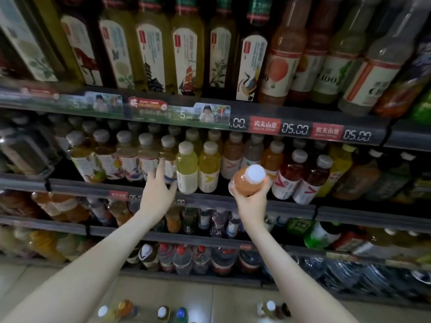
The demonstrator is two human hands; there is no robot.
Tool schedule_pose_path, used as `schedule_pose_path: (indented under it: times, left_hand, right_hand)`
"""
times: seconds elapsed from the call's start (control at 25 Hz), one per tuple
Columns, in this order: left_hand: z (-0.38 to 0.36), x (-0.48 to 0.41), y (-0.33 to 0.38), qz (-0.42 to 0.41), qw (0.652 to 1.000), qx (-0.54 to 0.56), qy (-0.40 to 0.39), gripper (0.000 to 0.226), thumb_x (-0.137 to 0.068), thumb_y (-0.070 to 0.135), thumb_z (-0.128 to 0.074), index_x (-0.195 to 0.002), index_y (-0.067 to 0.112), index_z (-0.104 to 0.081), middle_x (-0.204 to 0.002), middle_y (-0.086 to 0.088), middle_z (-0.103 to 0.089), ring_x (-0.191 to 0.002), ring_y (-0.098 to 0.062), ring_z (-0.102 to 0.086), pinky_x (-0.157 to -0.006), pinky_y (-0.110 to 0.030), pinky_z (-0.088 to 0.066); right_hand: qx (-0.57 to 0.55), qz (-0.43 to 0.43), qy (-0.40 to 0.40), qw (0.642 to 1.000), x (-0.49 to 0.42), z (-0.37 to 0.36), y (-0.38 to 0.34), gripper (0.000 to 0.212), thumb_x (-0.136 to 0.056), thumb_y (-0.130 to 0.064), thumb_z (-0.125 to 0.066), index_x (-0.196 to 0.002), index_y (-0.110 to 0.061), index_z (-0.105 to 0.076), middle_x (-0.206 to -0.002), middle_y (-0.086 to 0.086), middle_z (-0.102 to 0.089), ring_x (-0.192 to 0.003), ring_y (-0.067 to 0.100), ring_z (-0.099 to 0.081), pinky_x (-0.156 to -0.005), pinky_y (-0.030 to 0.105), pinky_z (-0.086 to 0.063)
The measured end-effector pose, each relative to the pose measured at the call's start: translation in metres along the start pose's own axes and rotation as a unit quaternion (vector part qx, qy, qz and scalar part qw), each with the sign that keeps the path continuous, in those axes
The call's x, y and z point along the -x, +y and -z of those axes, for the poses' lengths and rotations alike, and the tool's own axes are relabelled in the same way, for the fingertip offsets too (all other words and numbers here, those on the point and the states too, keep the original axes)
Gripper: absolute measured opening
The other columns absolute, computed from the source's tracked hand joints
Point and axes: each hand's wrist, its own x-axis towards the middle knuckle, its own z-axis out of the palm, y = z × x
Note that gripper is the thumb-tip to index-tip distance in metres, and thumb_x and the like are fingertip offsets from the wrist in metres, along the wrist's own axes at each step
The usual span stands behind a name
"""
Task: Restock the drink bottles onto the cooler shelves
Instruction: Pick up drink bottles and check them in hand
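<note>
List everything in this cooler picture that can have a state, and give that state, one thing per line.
Orange bottle, capped, tilted, held off the shelf.
Right hand, grips it.
Left hand, open, fingers touch a shelf bottle.
Yellow bottles, capped, upright on the shelf.
Floor bottles, capped, upright.

Tall bottles [149, 54] stand in a row on the top shelf, across the upper frame, above a price rail [293, 129]. At mid-frame, small bottles [186, 169] fill the second shelf [289, 206], several deep. The left hand [158, 190] touches one at centre. Just right of it, the right hand [253, 203] holds a bottle [247, 183] before that shelf. Lower shelves [200, 241] lie beneath, and loose bottles [163, 312] show at the bottom edge.
</note>
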Motion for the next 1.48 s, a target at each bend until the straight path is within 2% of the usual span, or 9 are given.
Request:
schedule_pose_path:
  times: [0.16, 0.28, 0.36, 0.6, 0.76, 0.88, 1.12, 1.32, 1.48]
  left_hand:
    - [-0.036, -0.05, 0.005, 0.025, 0.997, 0.005, -0.066, 0.078, -0.089, 0.034, -0.061, -0.146, 0.003, -0.016, -0.14, -0.024, -0.038, -0.121, -0.039, -0.046, -0.089, -0.038, -0.041]
    - [-0.054, -0.059, 0.009, 0.045, 0.998, 0.008, -0.042, 0.087, -0.087, 0.039, -0.062, -0.145, -0.004, -0.012, -0.138, -0.027, -0.036, -0.116, -0.045, -0.049, -0.089, -0.043, -0.043]
    - [-0.061, -0.061, 0.004, 0.032, 0.999, 0.008, -0.02, 0.087, -0.086, 0.039, -0.064, -0.143, -0.006, -0.015, -0.138, -0.026, -0.036, -0.117, -0.043, -0.048, -0.088, -0.041, -0.043]
    - [-0.069, -0.067, -0.006, 0.014, 1.0, 0.016, -0.008, 0.086, -0.086, 0.036, -0.064, -0.142, -0.008, -0.017, -0.138, -0.023, -0.033, -0.123, -0.038, -0.041, -0.093, -0.037, -0.041]
    - [-0.071, -0.056, -0.02, 0.008, 0.999, 0.031, 0.037, 0.071, -0.087, 0.03, -0.065, -0.135, -0.007, -0.029, -0.132, -0.028, -0.038, -0.12, -0.044, -0.042, -0.093, -0.045, -0.042]
    - [-0.089, -0.027, -0.001, -0.144, 0.983, 0.009, 0.117, 0.051, -0.086, 0.019, -0.058, -0.125, -0.008, -0.04, -0.126, -0.03, -0.04, -0.115, -0.044, -0.039, -0.094, -0.052, -0.038]
    - [-0.124, 0.018, 0.135, -0.41, 0.909, 0.048, -0.066, 0.047, -0.084, 0.011, -0.058, -0.131, 0.009, -0.053, -0.126, -0.014, -0.055, -0.109, -0.033, -0.058, -0.086, -0.04, -0.054]
    - [-0.167, 0.086, 0.314, -0.49, 0.863, 0.095, -0.074, 0.054, -0.086, 0.016, -0.062, -0.137, 0.009, -0.047, -0.123, -0.013, -0.057, -0.104, -0.031, -0.06, -0.084, -0.037, -0.051]
    - [-0.204, 0.16, 0.439, -0.545, 0.831, 0.109, -0.02, 0.054, -0.088, 0.013, -0.058, -0.14, 0.013, -0.045, -0.118, -0.014, -0.059, -0.091, -0.03, -0.061, -0.075, -0.038, -0.054]
  right_hand:
    - [0.022, -0.002, -0.009, 1.0, -0.042, -0.03, 0.018, 0.078, -0.077, -0.015, -0.079, -0.134, -0.026, -0.028, -0.126, -0.004, -0.05, -0.113, 0.008, -0.05, -0.095, 0.018, -0.038]
    - [0.051, 0.002, -0.009, 0.999, -0.06, -0.042, 0.026, 0.058, -0.077, -0.012, -0.078, -0.116, -0.033, -0.039, -0.103, -0.015, -0.058, -0.09, -0.005, -0.056, -0.071, -0.001, -0.038]
    - [0.078, 0.005, -0.015, 0.997, -0.07, -0.051, 0.031, 0.051, -0.078, -0.014, -0.077, -0.108, -0.037, -0.042, -0.093, -0.021, -0.058, -0.082, -0.008, -0.055, -0.062, -0.001, -0.038]
    - [0.14, -0.015, -0.07, 0.987, -0.09, -0.057, 0.039, 0.081, -0.077, -0.032, -0.079, -0.14, -0.022, -0.03, -0.128, -0.003, -0.056, -0.111, 0.014, -0.056, -0.095, 0.031, -0.044]
    - [0.223, -0.008, -0.063, 0.973, -0.089, -0.065, 0.046, 0.098, -0.064, -0.066, -0.073, -0.141, -0.024, -0.031, -0.136, 0.002, -0.05, -0.123, 0.019, -0.05, -0.105, 0.042, -0.043]
    - [0.284, 0.052, -0.067, 0.955, -0.058, -0.04, 0.012, 0.084, -0.082, -0.031, -0.071, -0.149, -0.022, -0.021, -0.152, 0.003, -0.031, -0.138, 0.015, -0.032, -0.113, 0.029, -0.028]
    - [0.36, 0.094, -0.022, 0.928, -0.024, 0.1, -0.031, 0.058, -0.096, -0.018, -0.052, -0.149, -0.017, -0.027, -0.154, 0.002, -0.029, -0.142, 0.016, -0.026, -0.116, 0.03, -0.024]
    - [0.404, 0.115, 0.173, 0.891, -0.013, 0.291, -0.08, 0.047, -0.1, -0.03, -0.044, -0.144, -0.02, -0.034, -0.144, -0.004, -0.04, -0.132, 0.014, -0.038, -0.102, 0.033, -0.043]
    - [0.44, 0.133, 0.244, 0.854, 0.005, 0.444, -0.1, 0.049, -0.101, -0.029, -0.043, -0.146, -0.017, -0.032, -0.147, -0.001, -0.037, -0.135, 0.016, -0.035, -0.103, 0.031, -0.042]
